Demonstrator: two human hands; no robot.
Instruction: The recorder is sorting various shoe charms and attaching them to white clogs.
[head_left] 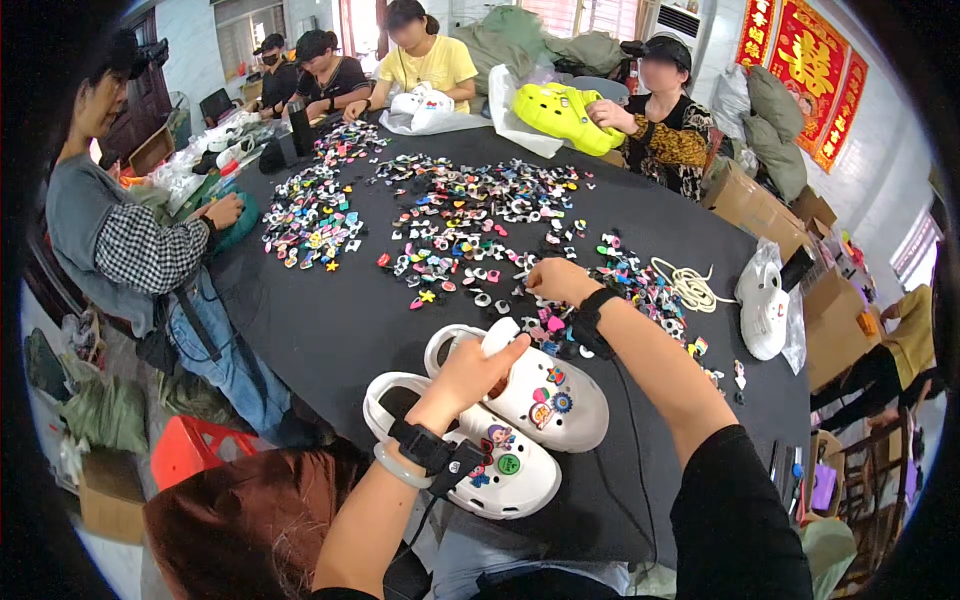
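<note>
The left hand (470, 370) covers the heel opening of the farther white clog (540, 385), so what its fingertips press there is hidden. The right hand (560, 280) curls over the charm pile (470, 230) — whatever it pinches cannot be seen. At three o'clock, single charms (720, 375) are too small to tell apart — the dark fisheye rim swallows the desk (330, 320) at five o'clock.

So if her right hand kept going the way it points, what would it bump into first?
The right hand points up-left across the black table, so it would likely first meet the scattered small colourful shoe charms just beyond its fingers, though depth is hard to judge.
</note>
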